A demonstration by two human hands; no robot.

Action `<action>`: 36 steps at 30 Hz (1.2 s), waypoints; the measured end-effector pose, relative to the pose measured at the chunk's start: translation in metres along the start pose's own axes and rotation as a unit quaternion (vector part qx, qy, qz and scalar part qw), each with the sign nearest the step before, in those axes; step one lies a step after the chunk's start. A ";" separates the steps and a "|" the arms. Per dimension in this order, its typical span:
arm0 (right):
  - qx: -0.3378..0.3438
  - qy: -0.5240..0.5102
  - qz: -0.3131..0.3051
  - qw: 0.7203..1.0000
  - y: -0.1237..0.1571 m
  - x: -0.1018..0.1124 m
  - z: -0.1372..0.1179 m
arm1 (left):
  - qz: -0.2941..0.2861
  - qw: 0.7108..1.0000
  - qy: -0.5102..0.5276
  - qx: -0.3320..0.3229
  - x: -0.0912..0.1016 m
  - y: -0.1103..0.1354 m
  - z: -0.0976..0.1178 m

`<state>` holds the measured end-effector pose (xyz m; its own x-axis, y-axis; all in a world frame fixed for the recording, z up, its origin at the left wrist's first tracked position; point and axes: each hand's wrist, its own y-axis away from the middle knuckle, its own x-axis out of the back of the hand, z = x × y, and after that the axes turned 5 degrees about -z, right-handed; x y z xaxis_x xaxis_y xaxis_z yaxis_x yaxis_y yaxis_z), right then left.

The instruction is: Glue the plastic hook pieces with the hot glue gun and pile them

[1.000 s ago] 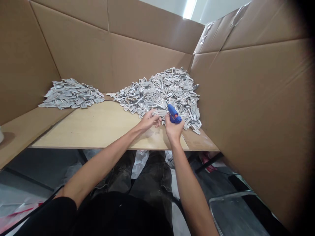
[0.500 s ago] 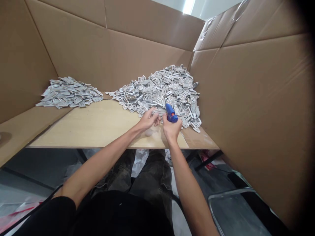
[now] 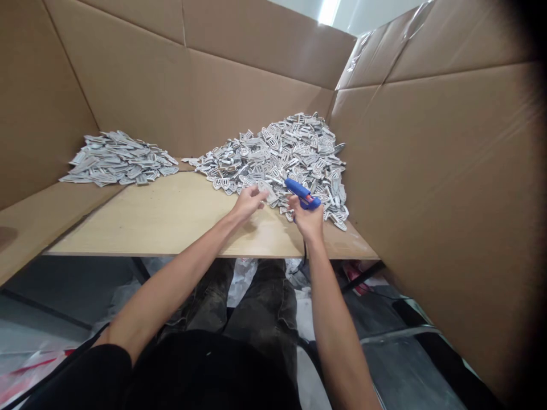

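Note:
My right hand is closed round the handle of a blue glue gun, whose nozzle points up and left over the pile. A dark cord hangs down below that hand. My left hand pinches a pale grey flat piece between thumb and fingers, just left of the glue gun and apart from it. Directly behind both hands rises a large heap of grey-white cut-out pieces, many with slots and rounded or pointed ends.
A smaller pile of similar pieces lies at the back left. Tall cardboard walls enclose the wooden tabletop at the back and sides. Below the table's front edge are my legs, and a chair stands at the lower right.
My hands have moved apart. The right hand with the glue gun has shifted right and turned the gun flatter; the left hand has drawn left with the piece.

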<state>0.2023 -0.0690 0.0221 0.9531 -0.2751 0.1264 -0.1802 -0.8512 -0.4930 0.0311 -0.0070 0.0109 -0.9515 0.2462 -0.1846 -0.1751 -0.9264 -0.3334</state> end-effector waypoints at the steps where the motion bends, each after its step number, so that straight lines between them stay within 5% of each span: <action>1: -0.002 -0.015 -0.032 0.999 -0.001 0.005 0.001 | -0.010 1.000 0.007 0.005 0.000 0.000 0.000; 6: -0.028 0.000 -0.119 0.992 -0.002 0.021 0.010 | -0.089 0.996 0.018 0.027 -0.003 0.004 0.003; 16: -0.034 0.021 -0.127 0.991 0.000 0.019 0.013 | -0.122 0.992 -0.001 0.023 -0.004 0.012 0.012; 36: 0.043 0.185 -0.113 0.975 0.000 0.018 0.008 | -0.068 0.998 0.002 -0.012 0.001 0.009 -0.003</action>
<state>0.2213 -0.0708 0.0176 0.8104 -0.2409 0.5341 0.0606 -0.8722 -0.4853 0.0295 -0.0144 0.0048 -0.9185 0.3700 -0.1392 -0.2963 -0.8774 -0.3774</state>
